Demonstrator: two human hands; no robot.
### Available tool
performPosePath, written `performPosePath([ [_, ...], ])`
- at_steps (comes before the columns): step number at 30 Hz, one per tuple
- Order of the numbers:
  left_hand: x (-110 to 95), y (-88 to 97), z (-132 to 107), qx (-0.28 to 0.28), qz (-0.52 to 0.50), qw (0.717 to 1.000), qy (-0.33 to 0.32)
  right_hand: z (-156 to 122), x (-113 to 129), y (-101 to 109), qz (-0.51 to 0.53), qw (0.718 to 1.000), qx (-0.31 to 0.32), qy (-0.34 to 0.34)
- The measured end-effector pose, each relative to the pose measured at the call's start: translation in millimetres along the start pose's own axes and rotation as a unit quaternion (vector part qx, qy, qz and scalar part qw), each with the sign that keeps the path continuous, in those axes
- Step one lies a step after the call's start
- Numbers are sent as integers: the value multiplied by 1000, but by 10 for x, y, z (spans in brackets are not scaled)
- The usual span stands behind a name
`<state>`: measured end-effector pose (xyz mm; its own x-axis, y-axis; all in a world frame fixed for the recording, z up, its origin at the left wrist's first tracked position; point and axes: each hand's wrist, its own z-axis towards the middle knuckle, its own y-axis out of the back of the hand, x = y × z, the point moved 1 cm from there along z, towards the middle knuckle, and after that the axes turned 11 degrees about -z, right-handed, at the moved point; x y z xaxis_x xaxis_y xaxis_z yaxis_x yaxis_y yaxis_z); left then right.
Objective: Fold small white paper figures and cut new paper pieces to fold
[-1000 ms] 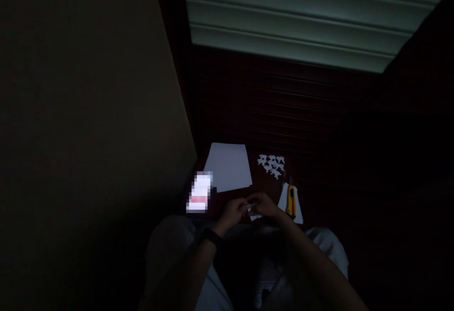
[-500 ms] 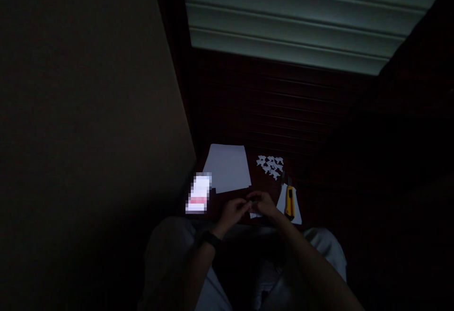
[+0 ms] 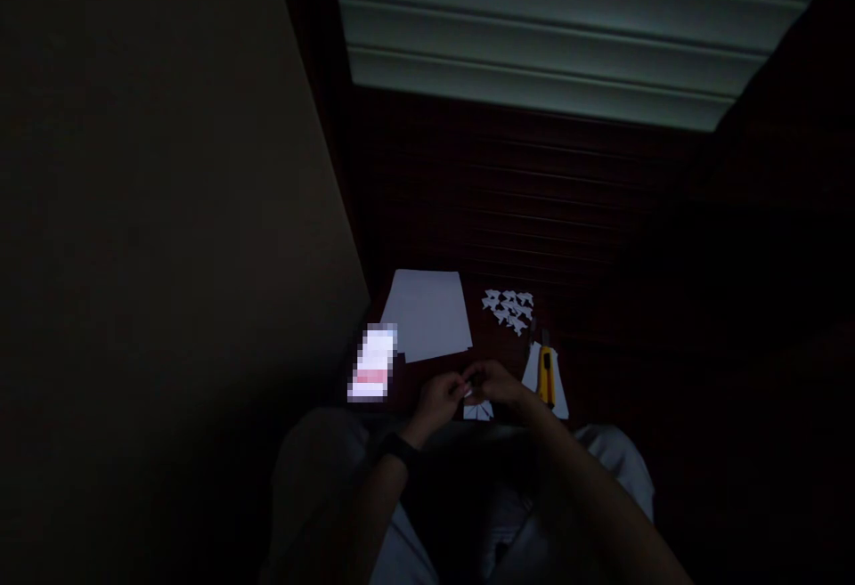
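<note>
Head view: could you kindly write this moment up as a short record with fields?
Light: very dim
Left hand: fingertips on a small white paper piece; dark watch on the wrist
Right hand: pinches the same piece
Table: dark, small
White sheet: flat, at the table's far left
Folded paper shapes: clustered at its far right
Yellow utility knife: on a paper scrap, right of the hands
Bright blurred rectangle: left of the hands

the paper scrap [image 3: 469,385] pinched between the left hand [image 3: 437,398] and right hand [image 3: 500,384] is mostly covered by fingers. a blurred patch [image 3: 372,362] hides something. the paper cutouts [image 3: 509,309] are too small to make out.
</note>
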<state>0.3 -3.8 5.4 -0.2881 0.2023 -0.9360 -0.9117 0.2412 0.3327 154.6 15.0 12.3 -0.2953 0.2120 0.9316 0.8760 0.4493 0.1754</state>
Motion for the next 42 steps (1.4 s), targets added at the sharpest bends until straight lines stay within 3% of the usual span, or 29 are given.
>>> performPosePath([
  [6, -58, -4, 35, -31, 18, 999, -6, 51, -27, -28, 59, 994, -97, 0],
  [13, -205, 9, 112, -4, -40, 999, -10, 45, 29, -65, 146, 970, -192, -16],
  [17, -225, 4, 107, -51, -44, 998, -5, 33, 7, -95, 151, 959, -239, -9],
  [21, -189, 35, 88, -75, -38, 996, 14, -14, 26, -86, 153, 957, -246, 21],
  [26, -83, 59, 103, 2, -59, 998, 22, -66, 77, -54, 197, 950, -240, 33],
  [31, 32, 70, 129, 1, -70, 997, 31, -52, 121, -36, 164, 961, -221, 34],
  [36, 38, 83, 114, 18, -84, 996, 30, 38, 84, -65, 106, 953, -283, 12],
  [42, 13, 52, 112, 25, -140, 988, 56, 66, 99, -170, 151, 929, -337, 21],
])
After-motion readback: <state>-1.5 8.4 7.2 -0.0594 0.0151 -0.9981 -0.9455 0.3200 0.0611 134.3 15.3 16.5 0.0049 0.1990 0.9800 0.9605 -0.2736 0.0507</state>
